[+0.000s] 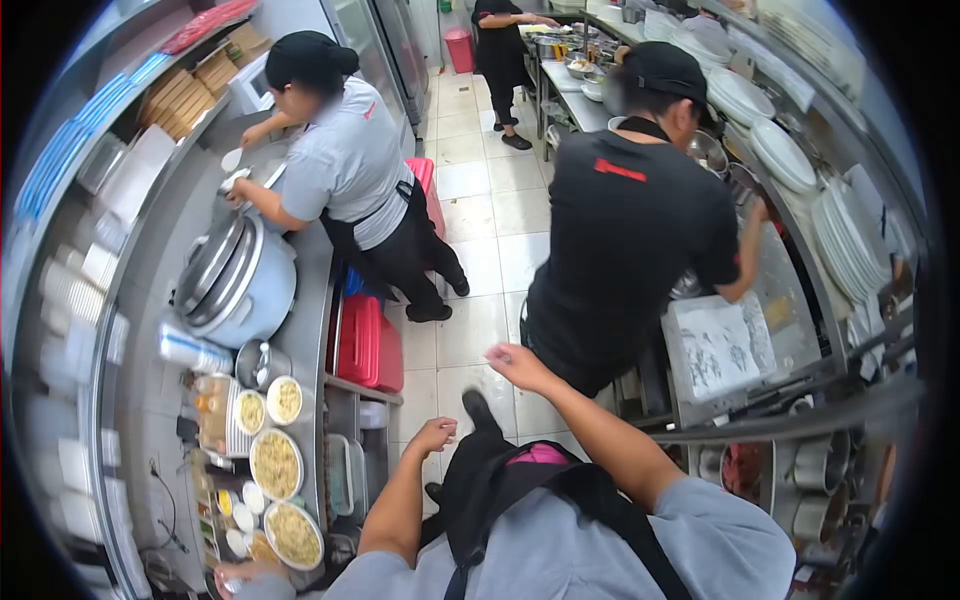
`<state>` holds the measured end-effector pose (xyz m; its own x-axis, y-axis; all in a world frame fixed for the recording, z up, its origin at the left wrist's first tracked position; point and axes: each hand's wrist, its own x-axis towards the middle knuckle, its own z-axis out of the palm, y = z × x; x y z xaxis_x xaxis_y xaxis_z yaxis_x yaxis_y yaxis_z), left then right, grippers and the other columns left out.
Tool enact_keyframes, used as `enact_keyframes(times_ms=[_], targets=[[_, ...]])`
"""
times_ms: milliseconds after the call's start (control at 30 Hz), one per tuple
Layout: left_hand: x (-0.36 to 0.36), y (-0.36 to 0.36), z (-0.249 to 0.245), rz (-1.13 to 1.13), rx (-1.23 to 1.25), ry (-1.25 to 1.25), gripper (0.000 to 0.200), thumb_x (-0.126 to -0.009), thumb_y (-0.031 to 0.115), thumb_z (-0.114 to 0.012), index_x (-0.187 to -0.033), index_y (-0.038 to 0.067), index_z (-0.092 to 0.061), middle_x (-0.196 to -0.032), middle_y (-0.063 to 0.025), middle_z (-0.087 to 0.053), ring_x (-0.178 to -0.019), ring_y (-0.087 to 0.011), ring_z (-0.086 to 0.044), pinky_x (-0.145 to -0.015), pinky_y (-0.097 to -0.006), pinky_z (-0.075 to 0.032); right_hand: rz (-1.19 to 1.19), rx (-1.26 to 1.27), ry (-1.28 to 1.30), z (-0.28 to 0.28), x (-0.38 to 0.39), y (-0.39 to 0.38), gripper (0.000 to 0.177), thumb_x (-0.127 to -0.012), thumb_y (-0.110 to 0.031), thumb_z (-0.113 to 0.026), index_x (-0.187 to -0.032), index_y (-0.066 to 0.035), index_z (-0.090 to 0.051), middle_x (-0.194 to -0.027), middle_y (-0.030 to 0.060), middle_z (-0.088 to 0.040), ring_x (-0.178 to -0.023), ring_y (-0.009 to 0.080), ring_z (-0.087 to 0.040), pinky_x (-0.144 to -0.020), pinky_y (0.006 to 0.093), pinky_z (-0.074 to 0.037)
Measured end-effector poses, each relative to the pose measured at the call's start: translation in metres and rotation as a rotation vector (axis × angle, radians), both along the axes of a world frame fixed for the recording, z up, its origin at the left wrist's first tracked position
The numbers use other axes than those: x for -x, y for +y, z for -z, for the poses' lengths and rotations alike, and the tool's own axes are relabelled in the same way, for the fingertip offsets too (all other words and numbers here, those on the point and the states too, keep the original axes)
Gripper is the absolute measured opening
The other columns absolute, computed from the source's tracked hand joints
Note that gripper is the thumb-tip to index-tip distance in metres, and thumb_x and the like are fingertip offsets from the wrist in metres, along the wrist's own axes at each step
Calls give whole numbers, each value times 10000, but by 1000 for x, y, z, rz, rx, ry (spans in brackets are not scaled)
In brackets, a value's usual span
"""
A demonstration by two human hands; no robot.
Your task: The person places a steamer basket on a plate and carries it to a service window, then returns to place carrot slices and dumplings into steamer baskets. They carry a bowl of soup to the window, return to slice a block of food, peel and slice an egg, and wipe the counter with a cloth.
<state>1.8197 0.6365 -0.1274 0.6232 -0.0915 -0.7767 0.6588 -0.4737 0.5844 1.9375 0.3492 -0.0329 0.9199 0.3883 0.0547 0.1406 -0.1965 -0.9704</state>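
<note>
My left hand (435, 437) hovers in front of my black apron (480, 490), its fingers curled in and nothing visible in them. Farther forward, my right hand (518, 367) is raised over the tiled floor (465, 335). Its fingers are loosely bent and somewhat apart, and I see no object there. Neither hand touches a work surface. Close by on the right stands a co-worker in a black shirt (640, 230), back towards me. The red lidded bin (368, 345) under the left counter is the nearest container to my left hand.
Bowls of food (276, 465) and a large lidded pot (250, 285) stand on the left counter. A co-worker in grey (355, 150) works there; another person's hand (235, 575) reaches in below. At right are a white-lined tray (720, 345) and stacked plates (850, 240). Another person (500, 60) stands far ahead.
</note>
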Motion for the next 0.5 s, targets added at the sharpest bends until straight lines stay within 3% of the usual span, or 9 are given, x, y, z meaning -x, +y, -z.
enact_keyframes(times_ms=[100, 167, 200, 267, 333, 367, 400, 467, 500], targets=[[-82, 30, 33, 18, -38, -16, 357, -950, 324, -608, -1233, 116, -668, -979, -18, -685, -779, -136, -643, -584, -312, -514, -22, 4, -78, -12, -121, 62, 260, -916, -225, -674, -1067, -14, -680, -938, 104, -722, -899, 214, -693, -797, 341, -549], [-152, 40, 41, 58, -19, -12, 366, -946, 323, -607, -1236, 108, -666, -932, -15, -668, -737, -128, -629, -569, -310, -507, 25, 8, 186, -9, -194, 84, 242, -895, -220, -687, -1036, -24, -694, -939, 113, -727, -903, 199, -693, -815, 333, -551], [-192, 41, 43, 87, -33, 0, 366, -945, 319, -606, -1230, 98, -670, -911, -19, -671, -711, -130, -621, -561, -310, -502, 46, 7, 187, -9, -227, 86, 242, -895, -220, -687, -1036, -24, -694, -939, 113, -727, -903, 199, -693, -815, 333, -551], [-265, 47, 55, 194, -8, -69, 343, -945, 296, -607, -1183, 67, -698, -848, -29, -669, -638, -132, -591, -539, -308, -487, 216, 84, 332, 39, -279, 81, 268, -872, -263, -668, -1008, -38, -722, -976, 163, -737, -931, 267, -706, -850, 376, -554], [-349, 38, 38, 258, 22, -171, 336, -945, 291, -614, -1145, 39, -710, -874, -78, -709, -694, -181, -641, -621, -334, -525, 310, 346, 378, 107, -322, 50, 322, -841, -314, -633, -998, -56, -748, -1045, 217, -732, -991, 360, -701, -898, 426, -547], [-395, 35, 54, 338, 26, -363, 309, -958, 271, -612, -1152, 46, -698, -859, -54, -691, -695, -151, -625, -603, -317, -513, 369, 459, 483, 123, -332, 31, 351, -814, -309, -601, -1012, -64, -757, -1101, 246, -712, -1049, 421, -676, -934, 464, -533], [-440, 34, 72, 420, 27, -552, 283, -972, 252, -611, -1159, 53, -687, -844, -30, -672, -696, -120, -610, -584, -300, -501, 406, 506, 572, 151, -342, 9, 343, -792, -261, -602, -1002, -32, -750, -1108, 251, -710, -1065, 417, -675, -946, 456, -532], [-516, -4, 14, 435, 54, -608, 252, -969, 202, -615, -1137, 30, -689, -840, -35, -676, -710, -124, -616, -638, -307, -514, 474, 629, 721, 179, -345, -26, 349, -797, -229, -576, -989, 13, -737, -1099, 270, -705, -1077, 419, -669, -957, 459, -525], [-552, -25, 2, 414, 137, -687, 267, -968, 204, -614, -1144, 15, -682, -855, -43, -690, -724, -127, -627, -678, -309, -521, 497, 656, 697, 201, -343, -43, 303, -799, -204, -578, -978, -6, -722, -955, 226, -699, -855, 369, -665, -749, 457, -526]])
